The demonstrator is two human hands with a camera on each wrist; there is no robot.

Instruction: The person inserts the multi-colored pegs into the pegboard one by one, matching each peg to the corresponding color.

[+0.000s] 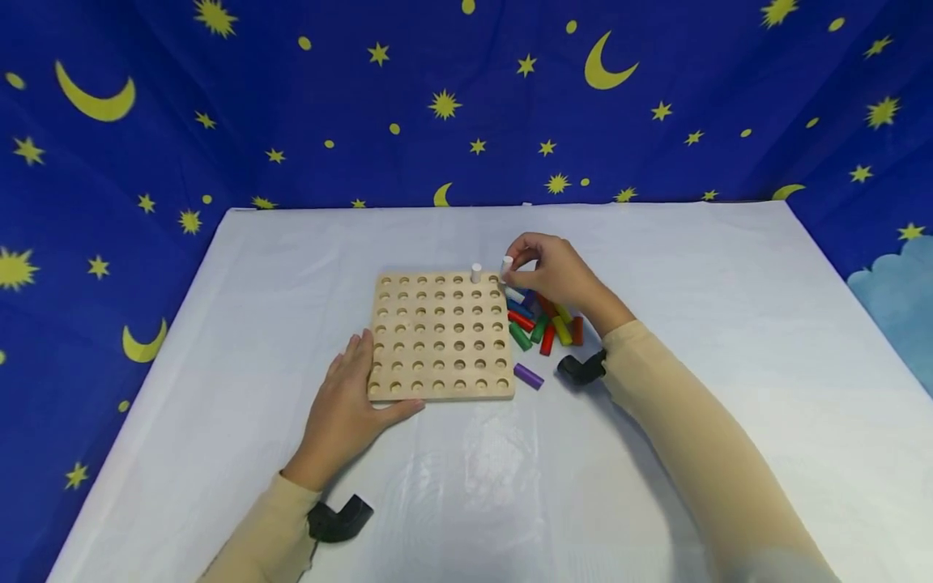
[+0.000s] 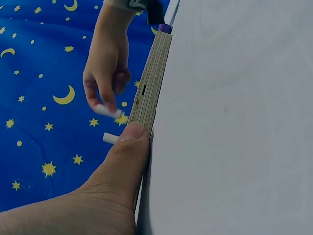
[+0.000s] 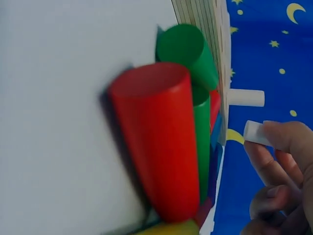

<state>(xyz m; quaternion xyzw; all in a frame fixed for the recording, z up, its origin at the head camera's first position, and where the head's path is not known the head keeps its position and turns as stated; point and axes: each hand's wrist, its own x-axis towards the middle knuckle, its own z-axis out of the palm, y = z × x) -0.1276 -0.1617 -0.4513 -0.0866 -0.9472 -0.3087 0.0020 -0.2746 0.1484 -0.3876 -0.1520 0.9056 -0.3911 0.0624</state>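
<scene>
A square wooden pegboard [image 1: 430, 336] with rows of round holes lies on the table. One white peg [image 1: 476, 273] stands upright in its far row, near the right corner. My right hand [image 1: 557, 271] pinches another white peg [image 3: 255, 132] between thumb and fingertips, above that far right corner. At the board's near left corner my left hand [image 1: 346, 413] rests, fingers along the left side and thumb along the front edge. In the left wrist view the thumb [image 2: 128, 152] presses the board's side [image 2: 151, 81].
Right of the board lies a loose pile of coloured pegs, among them a red peg [image 1: 547, 340], a green peg [image 1: 520, 336] and a yellow peg [image 1: 562, 330]. A purple peg [image 1: 528, 376] lies apart, nearer the front. Blue star-patterned cloth [image 1: 408, 97] hangs behind the white table [image 1: 291, 267].
</scene>
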